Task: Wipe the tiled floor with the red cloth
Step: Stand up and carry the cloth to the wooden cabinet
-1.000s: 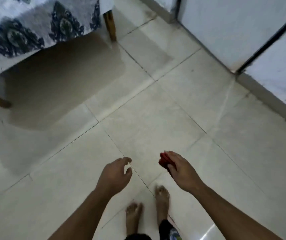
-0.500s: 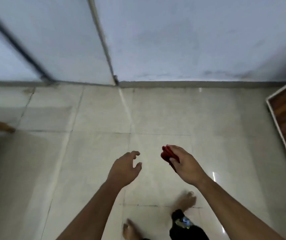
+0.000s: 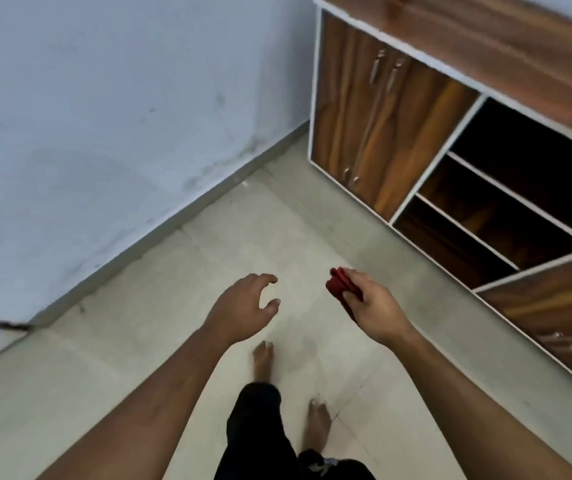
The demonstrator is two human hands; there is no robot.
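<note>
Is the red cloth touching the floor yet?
Apart. The head view shows the red cloth bunched in the right hand, held well above the tiled floor.

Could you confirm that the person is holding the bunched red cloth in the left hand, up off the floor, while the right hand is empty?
Not quite: the hands are swapped. In the head view the right hand grips the bunched red cloth, up off the floor, and it is the left hand that is empty, its fingers loosely curled.
</note>
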